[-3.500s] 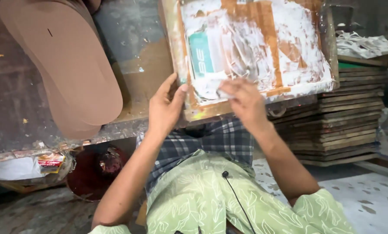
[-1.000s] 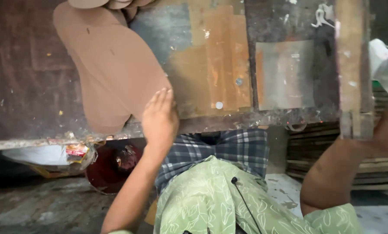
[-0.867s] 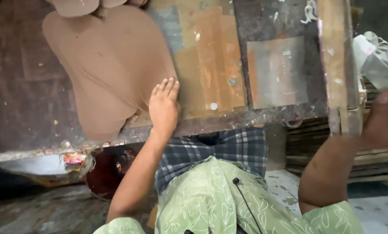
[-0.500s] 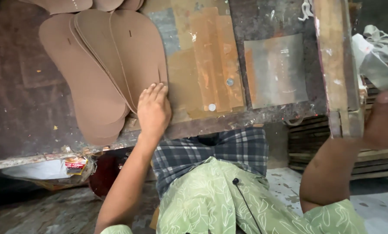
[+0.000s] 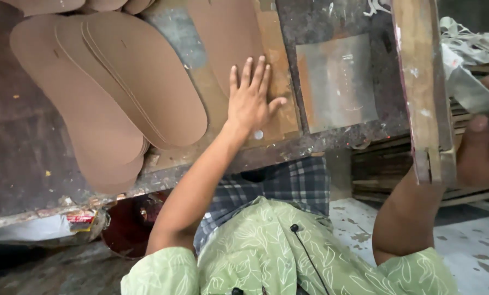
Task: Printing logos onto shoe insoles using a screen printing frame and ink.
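Right hand (image 5: 482,145) gripping paint-smeared wooden frame (image 5: 422,93) off right edge of worn wooden workbench (image 5: 337,142), fingers curling round it. Left hand (image 5: 250,101) lying flat, fingers spread, on brown sole-shaped cardboard cutout (image 5: 228,38) near front edge. Fanned stack of brown cardboard soles (image 5: 108,93) sitting beyond, toward left side.
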